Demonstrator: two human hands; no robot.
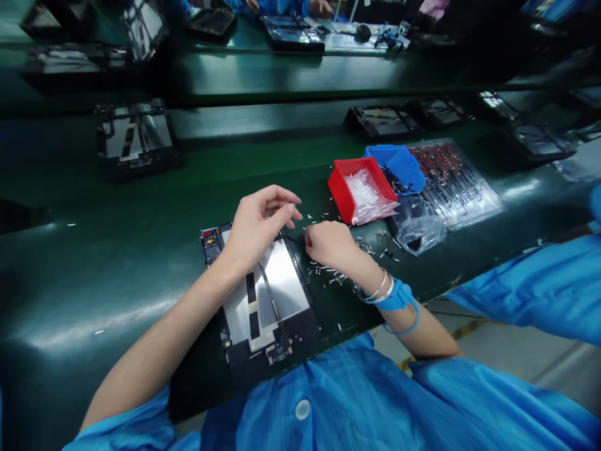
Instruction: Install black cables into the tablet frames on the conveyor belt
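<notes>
An opened tablet [293, 285] lies on the green bench in front of me, its silvery inner plate, dark flex cables and small circuit boards exposed. My left hand [260, 222] hovers over its far end, fingers loosely curved and apart, and I see nothing in them. Just right of the tablet, my right hand [331, 244] is low over the bench with its fingers curled in; whatever they grip is hidden. Around that hand small white and metallic pieces [331, 274] lie scattered. A blue strap [397, 295] and silvery bangles circle the right wrist.
A red bin [342, 191] holds a clear bag of white pieces, beside a blue bin [399, 164] with dark parts. Near them lie a plastic bag [420, 228] and a clear tray [462, 188] of parts. Another opened tablet [136, 134] sits far left. A co-worker's blue sleeve [539, 285] is at right.
</notes>
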